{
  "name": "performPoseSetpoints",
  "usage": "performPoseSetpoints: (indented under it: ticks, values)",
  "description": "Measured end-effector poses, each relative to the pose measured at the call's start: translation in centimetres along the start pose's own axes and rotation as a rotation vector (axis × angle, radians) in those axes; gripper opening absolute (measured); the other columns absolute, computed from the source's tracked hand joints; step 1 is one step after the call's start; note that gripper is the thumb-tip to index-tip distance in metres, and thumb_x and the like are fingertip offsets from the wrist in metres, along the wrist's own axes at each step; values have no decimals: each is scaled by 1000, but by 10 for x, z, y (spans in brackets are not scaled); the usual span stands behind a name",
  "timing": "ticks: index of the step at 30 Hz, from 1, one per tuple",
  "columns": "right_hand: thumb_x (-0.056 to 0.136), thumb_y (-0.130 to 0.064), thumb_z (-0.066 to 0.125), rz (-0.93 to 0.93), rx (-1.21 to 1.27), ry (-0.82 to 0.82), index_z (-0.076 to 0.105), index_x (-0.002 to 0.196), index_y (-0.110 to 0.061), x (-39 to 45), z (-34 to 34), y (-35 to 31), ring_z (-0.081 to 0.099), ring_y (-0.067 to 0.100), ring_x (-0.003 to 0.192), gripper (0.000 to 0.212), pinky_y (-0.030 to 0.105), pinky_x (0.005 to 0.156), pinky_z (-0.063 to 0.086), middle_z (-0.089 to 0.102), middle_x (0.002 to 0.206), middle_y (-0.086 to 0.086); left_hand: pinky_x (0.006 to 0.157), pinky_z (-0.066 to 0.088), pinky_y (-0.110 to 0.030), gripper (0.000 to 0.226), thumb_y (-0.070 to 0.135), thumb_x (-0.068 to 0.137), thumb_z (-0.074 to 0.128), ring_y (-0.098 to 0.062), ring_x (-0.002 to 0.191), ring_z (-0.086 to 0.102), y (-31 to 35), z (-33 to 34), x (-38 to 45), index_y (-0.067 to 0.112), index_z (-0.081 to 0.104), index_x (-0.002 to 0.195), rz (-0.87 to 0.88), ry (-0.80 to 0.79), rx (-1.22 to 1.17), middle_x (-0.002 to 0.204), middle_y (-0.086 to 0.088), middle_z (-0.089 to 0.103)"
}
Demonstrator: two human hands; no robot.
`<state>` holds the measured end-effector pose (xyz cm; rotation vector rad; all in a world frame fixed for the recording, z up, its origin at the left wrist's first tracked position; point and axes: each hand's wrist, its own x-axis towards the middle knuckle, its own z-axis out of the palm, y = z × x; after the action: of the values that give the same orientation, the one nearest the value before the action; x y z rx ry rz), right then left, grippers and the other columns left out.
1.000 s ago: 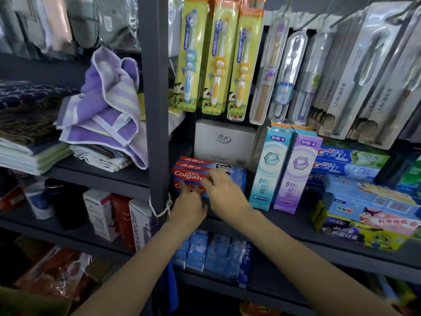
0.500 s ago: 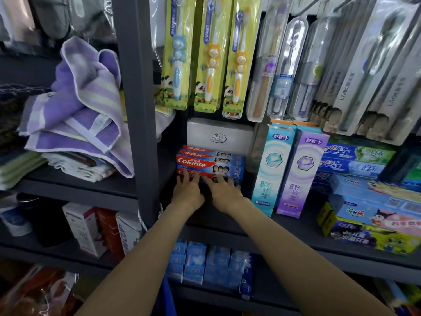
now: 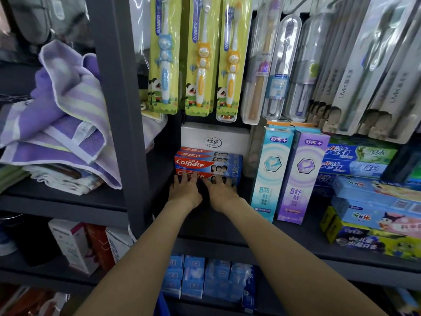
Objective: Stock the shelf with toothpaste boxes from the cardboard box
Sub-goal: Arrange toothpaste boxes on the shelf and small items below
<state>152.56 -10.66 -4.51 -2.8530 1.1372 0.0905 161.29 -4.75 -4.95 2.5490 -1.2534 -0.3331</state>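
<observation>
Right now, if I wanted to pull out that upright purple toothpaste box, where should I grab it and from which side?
Grip the purple box near its top, probably from the front, pinching front and back faces. It stands upright with the teal box tight against its left and the Crest boxes close on its right, so the side faces are blocked.

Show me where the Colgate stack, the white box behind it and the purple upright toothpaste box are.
Colgate stack (image 3: 208, 164), head view, red front of a box.
White box (image 3: 215, 137), head view, front face near its logo.
Purple upright toothpaste box (image 3: 304, 176), head view, middle of its front.
</observation>
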Motion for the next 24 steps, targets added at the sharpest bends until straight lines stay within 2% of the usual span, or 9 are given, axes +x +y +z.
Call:
performPoseSetpoints:
  ticks: [3, 6, 9, 11, 15, 17, 19, 21, 24]
  values:
    - [91, -9, 49, -5, 99, 51, 25, 146, -17, -4, 2, -3, 20, 40, 137, 61, 52, 113, 25, 21, 150, 15, 114, 25, -43, 70, 15, 89, 52, -33, 140, 17, 1, 3, -15, 13, 14, 147, 31, 130, -95, 154, -14, 13]
    - [90, -6, 46, -95, 233, 184, 44, 133, -6, -34, -7, -5, 42, 35, 125, 43, 45, 104, 39, 45, 135, 18, 100, 38, -41, 50, 6, 85, 53, -34, 121, 43, 11, 4, -46, 4, 42, 133, 166, 448, -200, 136, -16, 42]
    - [87, -2, 46, -179, 329, 404, 60, 112, -5, -87, -35, 8, 59, 34, 105, 29, 39, 89, 48, 63, 114, 17, 87, 42, -43, 38, -3, 77, 51, -32, 107, 52, 34, -1, -82, 2, 57, 113, 395, 804, -335, 115, -17, 55]
    - [86, 0, 47, -196, 384, 542, 65, 103, -4, -124, -59, 33, 61, 33, 98, 25, 37, 84, 49, 66, 107, 17, 85, 38, -36, 38, -1, 71, 48, -24, 103, 47, 61, -6, -104, 4, 58, 107, 534, 890, -421, 108, -15, 57]
    - [79, 10, 42, -68, 489, 695, 68, 89, 0, -182, -100, 110, 64, 34, 89, 30, 42, 82, 51, 70, 92, 18, 81, 38, -29, 37, 8, 73, 37, -19, 98, 43, 134, -5, -139, 6, 56, 104, 772, 776, -422, 104, -12, 56]
    - [81, 12, 38, 18, 428, 681, 68, 93, 1, -202, -113, 151, 63, 33, 93, 34, 41, 85, 50, 69, 96, 18, 84, 40, -30, 41, 12, 76, 33, -20, 102, 44, 168, 3, -151, 6, 56, 109, 860, 673, -414, 108, -12, 56]
    - [88, 7, 40, 56, 321, 501, 62, 111, -1, -214, -119, 189, 56, 30, 111, 33, 38, 96, 44, 62, 118, 17, 93, 38, -32, 40, 6, 84, 40, -21, 113, 43, 193, 11, -157, 5, 52, 122, 905, 575, -400, 121, -12, 52]
    - [95, -7, 47, 84, 266, 290, 47, 132, -7, -222, -123, 221, 42, 26, 129, 37, 33, 103, 35, 45, 140, 11, 104, 31, -28, 47, 3, 90, 45, -20, 128, 36, 209, 18, -155, 6, 39, 136, 906, 461, -370, 137, -9, 41]
    - [94, -23, 54, 145, 258, 118, 25, 145, -12, -223, -122, 257, 32, 25, 137, 60, 33, 107, 31, 27, 153, 7, 107, 32, -29, 61, 11, 93, 48, -20, 135, 30, 220, 28, -147, 10, 18, 146, 805, 294, -346, 148, -7, 25]
